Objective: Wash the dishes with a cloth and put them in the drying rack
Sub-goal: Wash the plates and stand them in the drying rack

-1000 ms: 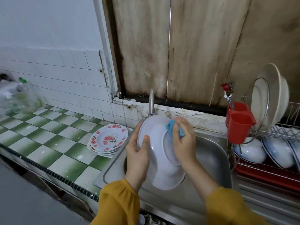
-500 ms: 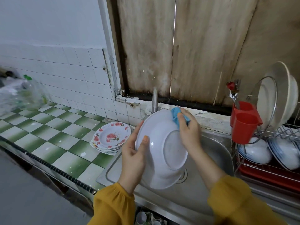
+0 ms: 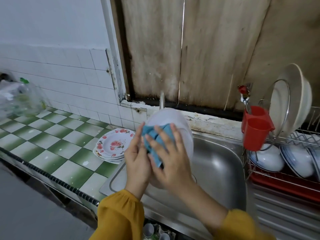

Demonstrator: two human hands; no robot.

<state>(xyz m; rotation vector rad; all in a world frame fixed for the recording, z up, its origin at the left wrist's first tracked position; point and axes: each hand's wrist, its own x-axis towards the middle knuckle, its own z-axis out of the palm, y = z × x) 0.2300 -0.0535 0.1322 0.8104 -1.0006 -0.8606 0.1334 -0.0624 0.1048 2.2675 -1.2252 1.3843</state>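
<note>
Since half a second ago our right hand (image 3: pixel 171 161) has slid down from the bowl's top rim onto its near face, bringing the cloth (image 3: pixel 154 141) with it.

Far left of the sink (image 3: pixel 220 161), a clear bottle (image 3: pixel 22 99) with a green cap sits blurred on the checked counter (image 3: pixel 52 135). Just beside the sink's left rim lies a stack of flowered plates (image 3: pixel 112 144).

Over the sink's left half, our left hand (image 3: pixel 136 161) holds the white bowl (image 3: pixel 173 120) by its left edge, fingers reaching up to touch the cloth (its thumb is hidden, so we cannot say how it wraps). The bowl is held in the air above the sink, tilted on edge, in front of the tap (image 3: pixel 162 101) that rises at the sink's back rim.

Our right hand lies flat on the bowl, fingers spread and straight, pressing the cloth against it. A tail of the cloth hangs down between our two hands.

Right of the sink, a red cup (image 3: pixel 254 134) hangs at the near corner of the rack (image 3: pixel 270 172). The rack stands just beside the sink's right rim and holds white dishes (image 3: pixel 294 158), some upright, some leaning lower down.
</note>
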